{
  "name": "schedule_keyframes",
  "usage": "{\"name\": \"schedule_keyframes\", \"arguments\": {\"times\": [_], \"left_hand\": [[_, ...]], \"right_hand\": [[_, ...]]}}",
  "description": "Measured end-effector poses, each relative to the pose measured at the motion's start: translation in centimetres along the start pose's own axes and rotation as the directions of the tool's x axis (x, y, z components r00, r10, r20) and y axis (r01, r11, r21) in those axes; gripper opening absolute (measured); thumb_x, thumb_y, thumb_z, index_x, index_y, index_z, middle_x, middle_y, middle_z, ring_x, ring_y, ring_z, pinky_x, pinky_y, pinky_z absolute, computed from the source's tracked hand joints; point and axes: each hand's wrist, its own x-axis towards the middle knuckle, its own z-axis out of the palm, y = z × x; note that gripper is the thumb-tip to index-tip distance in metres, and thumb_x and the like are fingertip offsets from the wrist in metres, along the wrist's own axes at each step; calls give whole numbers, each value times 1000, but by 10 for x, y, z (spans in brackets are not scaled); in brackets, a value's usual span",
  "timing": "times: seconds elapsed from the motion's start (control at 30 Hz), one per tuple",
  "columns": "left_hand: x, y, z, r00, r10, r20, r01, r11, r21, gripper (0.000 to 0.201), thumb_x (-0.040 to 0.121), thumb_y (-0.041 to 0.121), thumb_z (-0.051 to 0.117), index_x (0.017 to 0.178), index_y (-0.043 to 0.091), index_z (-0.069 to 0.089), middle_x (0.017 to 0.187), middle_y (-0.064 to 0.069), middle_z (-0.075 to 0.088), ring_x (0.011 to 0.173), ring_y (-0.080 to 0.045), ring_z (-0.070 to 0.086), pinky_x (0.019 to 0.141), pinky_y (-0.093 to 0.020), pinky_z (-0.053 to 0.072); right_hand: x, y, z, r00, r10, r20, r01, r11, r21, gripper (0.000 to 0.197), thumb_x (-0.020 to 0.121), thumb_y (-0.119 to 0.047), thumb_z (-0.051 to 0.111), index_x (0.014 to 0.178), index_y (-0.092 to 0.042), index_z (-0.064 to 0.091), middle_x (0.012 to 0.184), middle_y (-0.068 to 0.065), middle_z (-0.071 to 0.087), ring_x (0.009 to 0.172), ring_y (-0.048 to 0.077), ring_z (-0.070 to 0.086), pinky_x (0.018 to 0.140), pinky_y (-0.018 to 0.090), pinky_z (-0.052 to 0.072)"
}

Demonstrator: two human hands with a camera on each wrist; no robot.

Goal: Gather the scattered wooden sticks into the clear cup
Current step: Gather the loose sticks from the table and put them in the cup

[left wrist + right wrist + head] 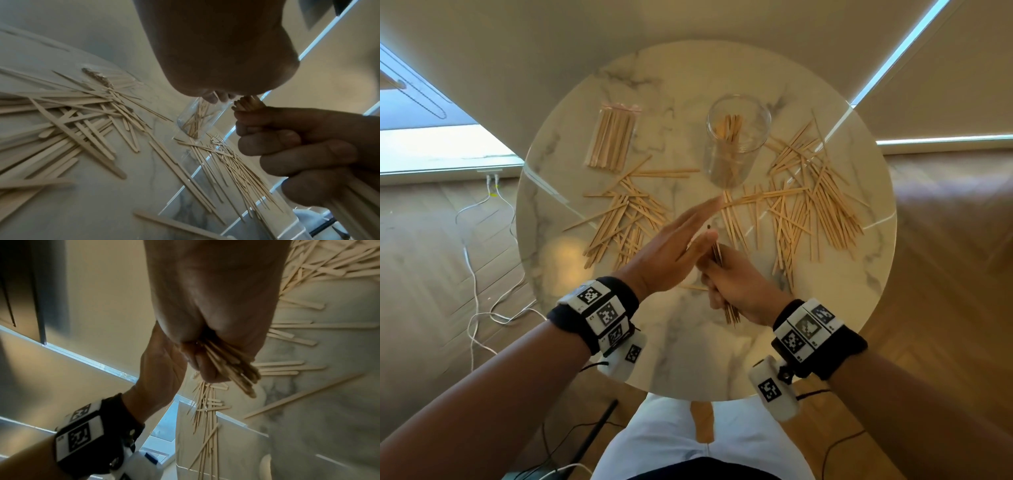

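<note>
While the right hand [736, 284] grips a stick bundle [731, 313], the flat left hand [671, 253] seemingly presses its top.

Round white marble worktop [825, 308], grey veining. Pale tan wooden sticks [808, 205]. Clear colourless glass cup [736, 137]. Black wristbands [565, 318] bearing white tiles with black square-code patterns. Floor [945, 274]: warm brown wood.

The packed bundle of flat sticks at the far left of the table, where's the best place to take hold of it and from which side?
Take the packed bundle across its middle, from above. It lies flat on the table with both long sides free, so the thumb and fingers can close over its width, probably keeping the sticks together.
</note>
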Motion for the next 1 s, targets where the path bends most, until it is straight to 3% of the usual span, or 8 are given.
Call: {"name": "schedule_keyframes", "arguments": {"times": [0.1,0.17,0.37,0.53,0.7,0.8,0.9,1.0], "left_hand": [[0,3,0,998,-29,61,31,999,-44,54,109,47,29,149,16,50,150,1,54,141,-6,46,116,-43,41],[-2,1,0,1000,14,26,-13,999,-36,67,105,58,28,153,13,42,156,-3,47,146,-9,40,119,-42,37],[-15,7,8,990,106,97,-120,981,150,144,61,72,82,162,6,4,171,-4,7,157,-15,11,126,-31,21],[-15,9,15,989,114,90,-130,972,198,142,64,67,86,161,2,5,170,-8,10,157,-12,10,124,-20,16],[-18,5,13,987,75,143,-103,974,200,149,62,71,84,161,6,-6,171,-6,2,158,-16,7,126,-35,23],[-23,2,10,985,-37,169,28,998,53,155,58,71,85,160,19,-19,171,3,-7,158,-12,4,126,-30,20],[-24,1,3,944,-267,193,299,940,-163,142,58,70,85,162,32,-5,166,6,26,143,-6,42,117,-30,37],[-18,5,0,873,-376,311,440,882,-169,93,72,67,78,146,21,46,117,9,74,103,-4,71,101,-41,55]], "right_hand": [[-1,-3,-2,999,0,39,1,1000,-25,23,108,-36,48,102,-13,50,62,-2,36,48,12,29,47,26,31],[0,-3,-6,999,-10,39,11,1000,-10,25,107,-36,50,102,-12,50,61,-4,35,48,11,28,47,27,30],[9,-11,-10,987,107,-121,-61,941,334,21,108,-22,50,88,-16,44,60,-2,31,48,12,24,45,25,28],[11,-9,0,984,115,-140,-55,926,373,15,108,-20,49,95,-14,49,61,-1,34,47,11,27,43,25,29],[12,-11,3,987,111,-116,-64,935,350,18,108,-16,45,90,-16,47,58,-2,33,46,12,26,43,25,30],[9,-17,1,990,83,-111,-43,944,328,26,108,-21,48,83,-17,46,59,-2,31,47,12,26,45,25,30],[12,-25,-3,983,-6,-185,78,918,388,26,110,-28,46,85,-18,48,63,-1,33,49,10,32,47,22,34],[19,-32,-1,955,-97,-281,223,857,464,25,110,-29,44,89,-17,43,65,-2,35,52,11,33,51,25,32]]}}
